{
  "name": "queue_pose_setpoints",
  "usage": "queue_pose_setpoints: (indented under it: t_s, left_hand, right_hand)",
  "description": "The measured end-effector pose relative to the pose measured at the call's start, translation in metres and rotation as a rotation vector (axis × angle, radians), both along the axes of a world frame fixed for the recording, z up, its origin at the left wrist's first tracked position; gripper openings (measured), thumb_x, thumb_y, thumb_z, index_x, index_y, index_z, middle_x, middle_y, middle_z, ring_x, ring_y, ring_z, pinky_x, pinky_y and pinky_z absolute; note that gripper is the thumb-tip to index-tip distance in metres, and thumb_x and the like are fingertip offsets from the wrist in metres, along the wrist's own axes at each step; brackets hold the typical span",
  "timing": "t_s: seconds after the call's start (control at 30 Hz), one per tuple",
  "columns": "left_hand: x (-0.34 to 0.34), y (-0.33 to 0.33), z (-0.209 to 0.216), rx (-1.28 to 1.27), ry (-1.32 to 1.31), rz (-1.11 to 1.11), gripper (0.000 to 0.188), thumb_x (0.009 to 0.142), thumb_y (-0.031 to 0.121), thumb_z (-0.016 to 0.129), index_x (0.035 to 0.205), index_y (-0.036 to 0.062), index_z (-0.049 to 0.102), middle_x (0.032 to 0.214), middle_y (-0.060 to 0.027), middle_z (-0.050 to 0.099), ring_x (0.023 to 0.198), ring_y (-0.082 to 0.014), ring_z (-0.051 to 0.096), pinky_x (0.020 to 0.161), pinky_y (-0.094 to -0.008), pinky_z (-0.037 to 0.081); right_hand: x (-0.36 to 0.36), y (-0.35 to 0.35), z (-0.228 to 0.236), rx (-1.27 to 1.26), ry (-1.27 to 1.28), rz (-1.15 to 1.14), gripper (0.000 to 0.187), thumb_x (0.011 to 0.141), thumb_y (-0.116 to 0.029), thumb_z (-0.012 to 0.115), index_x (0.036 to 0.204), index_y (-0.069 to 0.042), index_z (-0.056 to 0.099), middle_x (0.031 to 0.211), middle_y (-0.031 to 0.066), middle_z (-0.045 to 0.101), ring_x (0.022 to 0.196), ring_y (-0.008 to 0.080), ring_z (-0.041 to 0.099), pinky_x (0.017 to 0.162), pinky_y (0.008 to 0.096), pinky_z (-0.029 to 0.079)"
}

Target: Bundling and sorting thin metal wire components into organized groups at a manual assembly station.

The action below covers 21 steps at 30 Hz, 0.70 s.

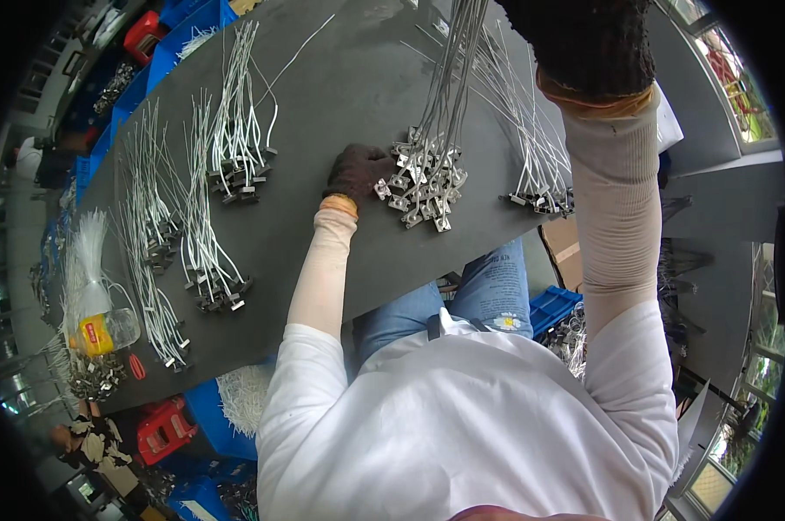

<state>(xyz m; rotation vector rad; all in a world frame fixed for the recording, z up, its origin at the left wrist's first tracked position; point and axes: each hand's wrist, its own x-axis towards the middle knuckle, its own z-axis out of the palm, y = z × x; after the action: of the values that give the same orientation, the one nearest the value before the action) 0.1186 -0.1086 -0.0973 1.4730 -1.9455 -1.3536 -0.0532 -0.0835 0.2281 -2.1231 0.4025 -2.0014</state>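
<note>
A bunch of thin grey wires with silvery metal clips at its lower end rises from the grey table out of the top of the picture. My left hand, in a dark glove, rests against the left side of these clips with its fingers curled. Whatever those fingers hold is hidden. High at the upper right is my right hand, also dark-gloved, beside the upper wires. The top edge cuts off its fingers, so its grip on the wires does not show.
More wire bunches with metal ends lie on the left of the table, and another bunch lies right. A yellow-labelled bottle is at the left edge. Blue bins, a red stool and another person are beyond.
</note>
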Motion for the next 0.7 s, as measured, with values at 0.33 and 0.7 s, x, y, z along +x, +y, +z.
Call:
queue_pose_setpoints:
  t_s: [0.33,0.7]
  left_hand:
    - [-0.016,-0.013,0.0,-0.1,-0.566,0.092,0.042,0.072,0.041,0.073,0.104,0.0135,0.073,0.11,-0.015,0.067,0.111,-0.0312,0.062,0.094,-0.0373,0.051]
    - [-0.013,0.031,-0.002,-0.244,-0.43,-0.031,0.046,0.073,0.04,0.081,0.106,0.0101,0.072,0.117,-0.0145,0.063,0.108,-0.0354,0.059,0.094,-0.0449,0.048]
  right_hand:
    - [-0.003,-0.004,-0.009,-0.098,0.04,-0.032,0.032,0.095,-0.006,0.06,0.125,0.0,0.052,0.097,0.0112,0.066,0.082,0.0246,0.064,0.075,0.0349,0.053]
    - [-0.008,-0.015,-0.016,-0.201,0.065,-0.089,0.032,0.096,-0.006,0.059,0.126,0.0,0.051,0.097,0.0117,0.066,0.082,0.0253,0.064,0.075,0.0353,0.053]
